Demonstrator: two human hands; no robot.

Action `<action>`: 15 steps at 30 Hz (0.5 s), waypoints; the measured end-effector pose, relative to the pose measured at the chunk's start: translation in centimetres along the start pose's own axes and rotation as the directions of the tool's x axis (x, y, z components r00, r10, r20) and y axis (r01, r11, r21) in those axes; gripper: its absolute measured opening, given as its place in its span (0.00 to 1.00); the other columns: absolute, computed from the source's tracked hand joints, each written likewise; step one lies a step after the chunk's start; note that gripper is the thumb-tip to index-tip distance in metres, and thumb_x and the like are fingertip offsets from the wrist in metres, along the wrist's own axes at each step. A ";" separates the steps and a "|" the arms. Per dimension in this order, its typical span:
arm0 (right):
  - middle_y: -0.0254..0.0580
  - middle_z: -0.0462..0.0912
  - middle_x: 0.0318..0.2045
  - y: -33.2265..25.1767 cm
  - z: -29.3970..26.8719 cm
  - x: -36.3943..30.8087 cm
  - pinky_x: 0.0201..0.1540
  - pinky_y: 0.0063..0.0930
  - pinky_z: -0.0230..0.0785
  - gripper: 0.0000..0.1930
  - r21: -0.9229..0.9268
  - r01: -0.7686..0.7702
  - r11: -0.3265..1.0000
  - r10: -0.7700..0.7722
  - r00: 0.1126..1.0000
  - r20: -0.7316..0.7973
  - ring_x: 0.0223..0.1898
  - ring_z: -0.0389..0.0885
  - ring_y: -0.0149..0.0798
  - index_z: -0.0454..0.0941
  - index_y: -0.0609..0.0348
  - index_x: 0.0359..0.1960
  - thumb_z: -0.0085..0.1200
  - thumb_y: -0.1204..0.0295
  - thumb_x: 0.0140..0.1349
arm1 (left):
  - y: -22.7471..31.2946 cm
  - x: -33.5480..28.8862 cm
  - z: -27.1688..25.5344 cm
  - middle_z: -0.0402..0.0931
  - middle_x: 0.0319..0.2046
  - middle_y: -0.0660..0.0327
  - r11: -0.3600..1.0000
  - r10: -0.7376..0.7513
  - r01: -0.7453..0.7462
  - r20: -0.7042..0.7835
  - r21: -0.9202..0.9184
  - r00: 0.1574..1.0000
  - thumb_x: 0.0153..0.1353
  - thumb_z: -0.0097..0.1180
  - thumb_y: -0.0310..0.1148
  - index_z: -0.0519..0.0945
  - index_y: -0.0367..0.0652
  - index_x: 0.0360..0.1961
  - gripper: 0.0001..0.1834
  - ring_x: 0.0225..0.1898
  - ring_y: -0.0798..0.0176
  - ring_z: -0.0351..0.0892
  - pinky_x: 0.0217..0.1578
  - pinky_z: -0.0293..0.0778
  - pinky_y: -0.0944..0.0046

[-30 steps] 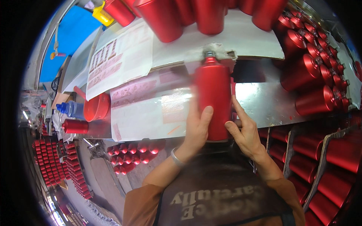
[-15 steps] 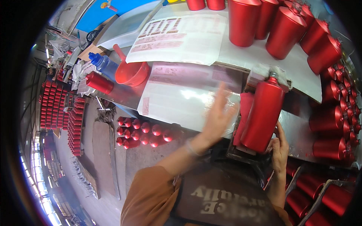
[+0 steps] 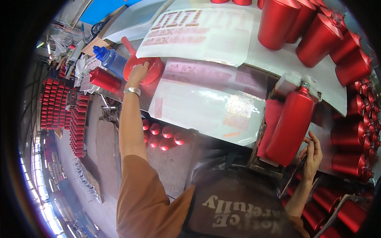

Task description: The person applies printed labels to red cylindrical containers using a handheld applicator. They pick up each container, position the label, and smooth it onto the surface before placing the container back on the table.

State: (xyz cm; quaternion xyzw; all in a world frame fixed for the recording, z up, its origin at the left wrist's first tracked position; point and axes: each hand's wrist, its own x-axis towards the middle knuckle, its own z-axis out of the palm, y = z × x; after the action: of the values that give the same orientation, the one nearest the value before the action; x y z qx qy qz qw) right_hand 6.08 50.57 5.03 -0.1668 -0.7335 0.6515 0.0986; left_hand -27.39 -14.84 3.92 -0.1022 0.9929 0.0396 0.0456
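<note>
My matt red metal bottle (image 3: 291,125) lies beside glossy clear plastic sheets (image 3: 206,99); the red scoop (image 3: 139,65) looks like smooth plastic

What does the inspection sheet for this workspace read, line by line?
Surface: pale bench covered by clear film sheets with pinkish decals.
Job's things: red bottle lying in a holder; red bowl.
Clutter: blue-capped bottle, small red bottle, red canisters.
Grippers: left hand on the red bowl's rim; right hand open beside the red bottle's base.
Cables: nothing seen.
Surroundings: racks of red bottles.
</note>
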 end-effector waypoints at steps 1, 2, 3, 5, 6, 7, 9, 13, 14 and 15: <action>0.41 0.85 0.44 -0.1 0.2 0.0 0.23 0.14 0.61 0.19 -0.015 -0.021 1.000 0.021 1.000 -0.022 0.20 0.71 0.20 0.73 0.65 0.63 0.46 0.68 0.77 | 0.0 0.2 0.2 0.79 0.49 0.32 0.999 0.041 -0.041 0.104 -0.004 0.994 0.70 0.33 0.58 0.83 0.30 0.43 0.39 0.56 0.34 0.76 0.60 0.66 0.44; 0.40 0.85 0.44 -0.1 0.4 0.0 0.23 0.14 0.61 0.19 -0.002 -0.025 1.000 0.025 1.000 -0.017 0.20 0.70 0.20 0.73 0.65 0.62 0.47 0.68 0.76 | 0.1 0.1 0.0 0.80 0.44 0.31 0.994 0.101 -0.105 0.135 0.021 0.986 0.70 0.32 0.59 0.84 0.30 0.38 0.40 0.53 0.34 0.77 0.59 0.67 0.44; 0.40 0.85 0.44 -0.2 0.4 -0.1 0.23 0.14 0.60 0.19 -0.028 -0.013 1.000 0.012 1.000 -0.007 0.20 0.70 0.20 0.73 0.65 0.62 0.48 0.68 0.76 | 0.4 -0.3 -0.4 0.80 0.45 0.32 0.997 0.074 -0.072 0.119 -0.027 0.990 0.70 0.34 0.58 0.84 0.31 0.41 0.38 0.53 0.35 0.78 0.57 0.68 0.44; 0.40 0.85 0.44 -0.2 0.4 -0.2 0.24 0.14 0.60 0.19 -0.027 -0.023 0.999 0.023 1.000 0.000 0.21 0.70 0.20 0.73 0.65 0.62 0.49 0.68 0.76 | 2.1 -2.3 -1.2 0.80 0.48 0.35 0.998 0.042 -0.044 -0.048 -0.038 0.998 0.70 0.39 0.57 0.83 0.33 0.45 0.35 0.52 0.37 0.79 0.55 0.70 0.44; 0.40 0.85 0.44 -0.2 0.4 -0.3 0.24 0.14 0.60 0.18 -0.043 -0.009 0.999 0.010 1.000 0.001 0.21 0.70 0.20 0.74 0.65 0.61 0.50 0.68 0.75 | 3.6 -4.2 -1.0 0.79 0.49 0.37 0.998 0.042 -0.050 -0.219 -0.030 0.975 0.70 0.42 0.56 0.83 0.33 0.47 0.33 0.51 0.38 0.79 0.53 0.71 0.44; 0.41 0.86 0.44 -0.2 0.3 -0.3 0.24 0.14 0.60 0.18 -0.042 -0.012 0.999 0.012 1.000 -0.003 0.21 0.70 0.20 0.74 0.65 0.61 0.50 0.68 0.75 | 5.3 -6.3 -0.7 0.79 0.50 0.38 0.998 0.040 -0.053 -0.384 -0.024 0.922 0.70 0.45 0.55 0.82 0.34 0.49 0.31 0.51 0.39 0.80 0.52 0.72 0.44; 0.41 0.86 0.43 -0.1 0.1 -0.4 0.24 0.14 0.60 0.18 -0.033 -0.008 0.999 0.008 1.000 -0.005 0.21 0.70 0.20 0.75 0.65 0.60 0.50 0.67 0.75 | 9.5 -10.8 -0.1 0.80 0.50 0.45 0.942 0.174 -0.315 -0.636 -0.115 0.752 0.70 0.53 0.45 0.81 0.38 0.53 0.22 0.47 0.45 0.82 0.48 0.76 0.49; 0.42 0.87 0.43 0.1 -0.1 -0.5 0.25 0.14 0.62 0.17 -0.011 0.015 1.000 -0.015 1.000 0.010 0.22 0.71 0.20 0.76 0.65 0.59 0.50 0.68 0.75 | 18.4 -21.2 2.6 0.81 0.52 0.53 0.708 0.315 -0.555 -0.507 -0.437 0.802 0.63 0.60 0.26 0.81 0.39 0.53 0.16 0.40 0.60 0.83 0.36 0.80 0.63; 0.42 0.86 0.43 0.1 -0.1 -0.5 0.25 0.13 0.62 0.17 0.007 0.021 1.000 -0.021 1.000 0.016 0.22 0.71 0.20 0.76 0.65 0.59 0.50 0.69 0.75 | 20.6 -23.3 3.3 0.81 0.55 0.58 0.641 0.345 -0.574 -0.476 -0.510 0.809 0.65 0.60 0.26 0.83 0.43 0.53 0.15 0.44 0.63 0.83 0.39 0.79 0.66; 0.42 0.86 0.42 0.1 -0.2 -0.5 0.25 0.13 0.62 0.17 -0.003 0.002 1.000 -0.002 1.000 0.011 0.22 0.71 0.20 0.76 0.64 0.59 0.50 0.69 0.75 | 21.9 -24.9 3.5 0.78 0.58 0.55 0.639 0.443 -0.650 -0.493 -0.412 0.749 0.64 0.60 0.24 0.82 0.41 0.53 0.16 0.52 0.58 0.81 0.49 0.78 0.61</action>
State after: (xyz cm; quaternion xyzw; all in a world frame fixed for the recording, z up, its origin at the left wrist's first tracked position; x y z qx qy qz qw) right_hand 6.66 50.55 4.98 -0.1627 -0.7353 0.6510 0.0949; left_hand -7.34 11.82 4.43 0.1945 0.9096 0.3221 -0.1763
